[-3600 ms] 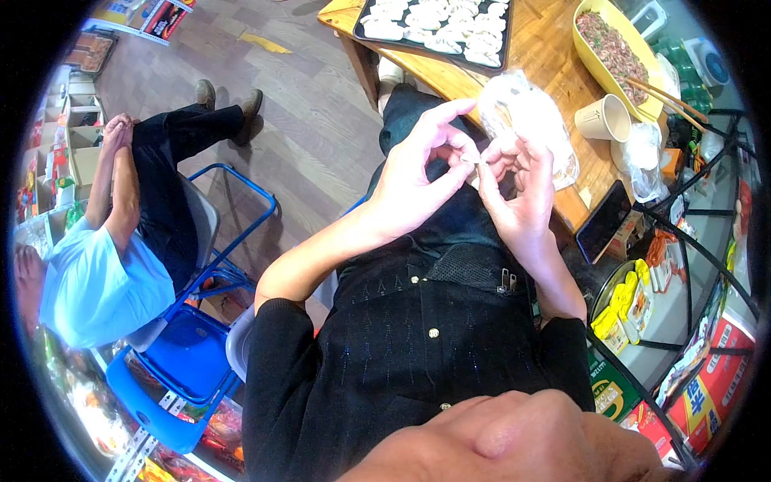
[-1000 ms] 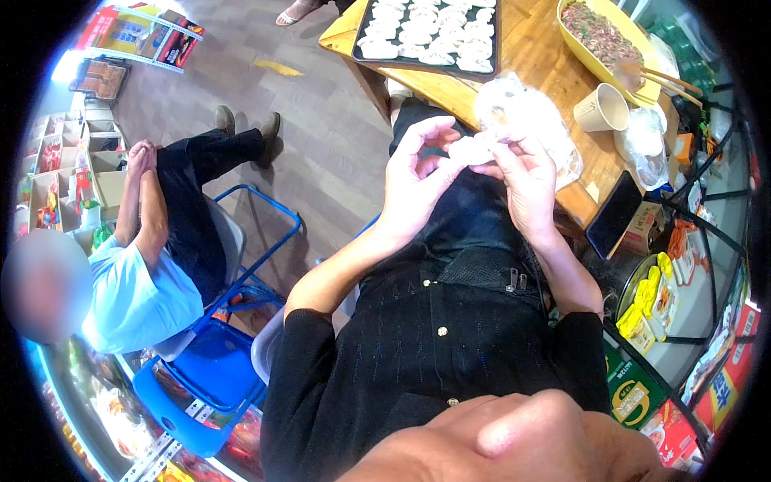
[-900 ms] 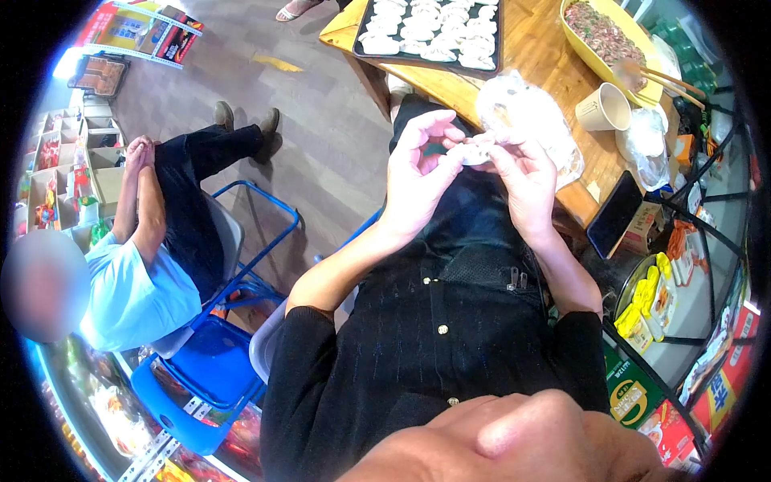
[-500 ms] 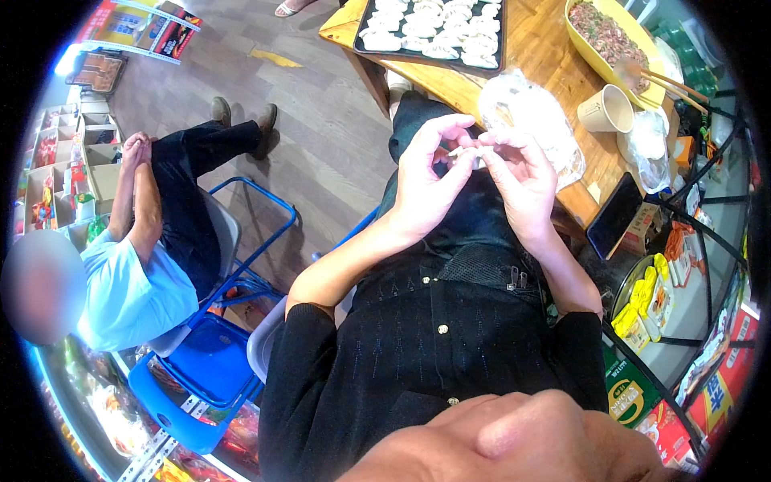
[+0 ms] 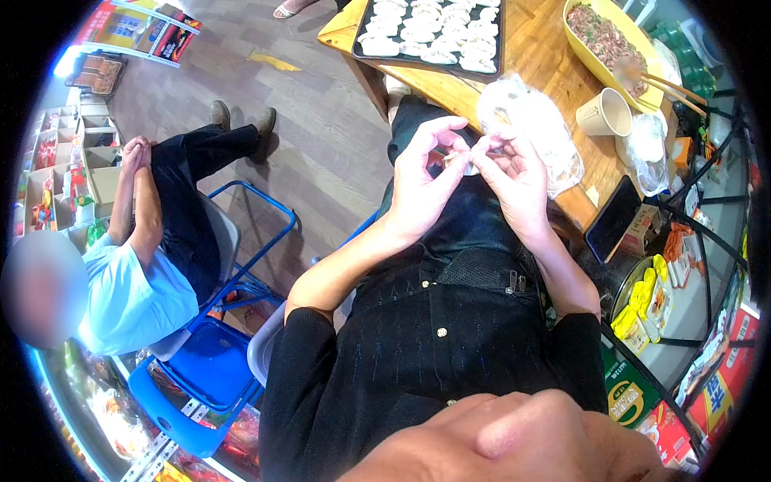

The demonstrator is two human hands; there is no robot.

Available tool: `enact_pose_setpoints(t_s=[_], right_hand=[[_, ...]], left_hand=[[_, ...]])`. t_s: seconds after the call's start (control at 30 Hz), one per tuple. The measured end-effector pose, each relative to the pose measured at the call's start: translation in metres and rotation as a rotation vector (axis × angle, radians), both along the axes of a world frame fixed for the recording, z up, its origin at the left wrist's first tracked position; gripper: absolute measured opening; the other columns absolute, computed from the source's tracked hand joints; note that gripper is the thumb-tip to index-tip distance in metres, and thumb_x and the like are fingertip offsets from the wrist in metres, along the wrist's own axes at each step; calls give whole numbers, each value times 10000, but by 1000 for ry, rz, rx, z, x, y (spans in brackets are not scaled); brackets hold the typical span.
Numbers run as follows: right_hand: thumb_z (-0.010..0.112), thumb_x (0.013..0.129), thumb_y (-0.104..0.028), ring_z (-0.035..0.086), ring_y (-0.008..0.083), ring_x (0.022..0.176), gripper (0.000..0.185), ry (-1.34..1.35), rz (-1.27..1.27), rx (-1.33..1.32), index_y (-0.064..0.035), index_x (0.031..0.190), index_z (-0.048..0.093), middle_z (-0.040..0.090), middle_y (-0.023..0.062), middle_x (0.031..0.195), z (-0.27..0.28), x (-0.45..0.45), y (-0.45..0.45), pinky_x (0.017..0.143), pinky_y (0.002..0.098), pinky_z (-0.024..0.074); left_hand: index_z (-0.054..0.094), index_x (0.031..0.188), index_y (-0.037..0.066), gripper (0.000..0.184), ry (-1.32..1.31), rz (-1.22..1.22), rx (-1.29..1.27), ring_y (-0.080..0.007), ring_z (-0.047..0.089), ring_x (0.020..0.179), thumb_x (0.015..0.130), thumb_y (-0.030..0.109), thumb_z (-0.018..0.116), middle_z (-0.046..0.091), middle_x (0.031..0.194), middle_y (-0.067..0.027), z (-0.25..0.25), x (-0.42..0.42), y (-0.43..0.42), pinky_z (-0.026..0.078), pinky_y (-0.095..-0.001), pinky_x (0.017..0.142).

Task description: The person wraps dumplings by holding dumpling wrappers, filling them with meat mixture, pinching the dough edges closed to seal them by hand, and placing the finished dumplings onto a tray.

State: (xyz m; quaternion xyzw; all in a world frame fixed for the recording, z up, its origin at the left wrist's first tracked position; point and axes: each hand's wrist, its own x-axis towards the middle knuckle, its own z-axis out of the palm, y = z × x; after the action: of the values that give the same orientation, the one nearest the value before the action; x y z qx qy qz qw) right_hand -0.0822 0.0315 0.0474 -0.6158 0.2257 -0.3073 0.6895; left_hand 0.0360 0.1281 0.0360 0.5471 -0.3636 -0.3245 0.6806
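Note:
Above my lap, my left hand [image 5: 430, 178] and my right hand [image 5: 516, 178] meet at the fingertips. Pinched between them is a small pale dumpling [image 5: 459, 159], mostly covered by the fingers. Both hands are closed on its edge. A crumpled clear plastic bag with white contents [image 5: 532, 132] lies on the wooden table [image 5: 540, 50] just beyond my right hand. Farther off, a black tray [image 5: 503, 40] bears rows of white dumplings [image 5: 426, 30]. The yellow bowl [image 5: 575, 40] at the far right contains minced filling [image 5: 602, 38], with chopsticks [image 5: 675, 87] resting across it.
A paper cup [image 5: 604, 113], a second plastic bag [image 5: 645, 149] and a dark phone [image 5: 613, 218] are along the table's right side. To the left another person [image 5: 136, 273] sits with hands clasped, near a blue folding chair [image 5: 210, 361]. Packaged goods stand on racks at both sides.
My fingers have shifted along the dumpling's edge, and both hands have moved slightly left. The seated person and the things on the table stay as they were.

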Motion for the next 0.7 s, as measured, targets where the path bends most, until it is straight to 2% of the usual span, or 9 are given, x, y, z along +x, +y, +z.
enact_pose_setpoints(t_s=[0.17, 0.27, 0.33, 0.43, 0.5, 0.53, 0.6, 0.63, 0.7], right_hand=[[626, 880, 69, 578, 102, 900, 380, -26, -24, 37, 8, 1215, 458, 559, 59, 975, -3, 5, 0, 782, 233, 508], [619, 885, 64, 584, 120, 921, 422, -44, -14, 27, 10, 1254, 422, 569, 77, 990, -3, 5, -6, 809, 253, 513], [612, 892, 56, 587, 128, 937, 429, -56, -9, 18, 10, 1267, 409, 576, 90, 1009, -1, 3, -7, 821, 267, 518], [575, 928, 17, 597, 158, 989, 390, -87, -24, 85, 4, 1276, 401, 587, 116, 1082, 5, 0, -2, 867, 291, 512], [518, 991, -111, 596, 194, 1047, 340, -214, -42, 252, -16, 1295, 397, 577, 135, 1154, 10, -1, 4, 908, 321, 495], [518, 991, -111, 596, 194, 1047, 340, -214, -42, 253, -16, 1295, 397, 577, 135, 1154, 9, -1, 4, 908, 321, 495], [429, 1036, -266, 582, 225, 1102, 352, -251, -42, 473, -19, 1288, 419, 558, 148, 1204, 5, -2, 4, 948, 345, 477], [429, 1036, -266, 582, 225, 1102, 352, -251, -46, 474, -19, 1288, 419, 558, 148, 1204, 0, -2, 2, 948, 345, 477], [334, 1049, -374, 558, 253, 1148, 462, -277, 199, 1082, -4, 1311, 427, 542, 161, 1239, -13, 1, -5, 983, 379, 461]], left_hand=[[498, 1277, 41, 413, 9, -5, 6, -84, 570, 894, 887, -50, 598, 579, 991, -24, 1, 3, -1, 473, -218, 786], [491, 1292, 40, 433, 119, -23, -23, -90, 569, 908, 883, -46, 603, 576, 1021, -30, 6, 3, 0, 470, -225, 801], [486, 1310, 41, 454, -38, 17, 16, -97, 565, 949, 880, -35, 611, 571, 1046, -30, 13, 1, 1, 467, -238, 826], [494, 1312, 49, 457, -103, -42, 68, -98, 559, 987, 879, -23, 619, 569, 1066, -26, 7, 7, 1, 462, -243, 844], [502, 1307, 55, 450, -56, -37, 33, -99, 560, 992, 879, -21, 620, 569, 1067, -25, 8, 6, 0, 462, -244, 847], [510, 1303, 61, 444, -7, -31, -2, -101, 562, 996, 880, -18, 620, 570, 1069, -24, 9, 6, -1, 461, -244, 849], [517, 1297, 66, 438, -28, -27, -9, -98, 562, 992, 880, -19, 618, 573, 1062, -25, 10, 4, -4, 467, -248, 842], [524, 1292, 72, 432, -48, -25, -17, -95, 563, 988, 880, -20, 616, 577, 1056, -25, 10, 3, -5, 472, -251, 834], [520, 1299, 71, 457, -69, -61, 46, -114, 573, 985, 863, -22, 627, 584, 1045, -37, 10, 2, -6, 482, -261, 825]])
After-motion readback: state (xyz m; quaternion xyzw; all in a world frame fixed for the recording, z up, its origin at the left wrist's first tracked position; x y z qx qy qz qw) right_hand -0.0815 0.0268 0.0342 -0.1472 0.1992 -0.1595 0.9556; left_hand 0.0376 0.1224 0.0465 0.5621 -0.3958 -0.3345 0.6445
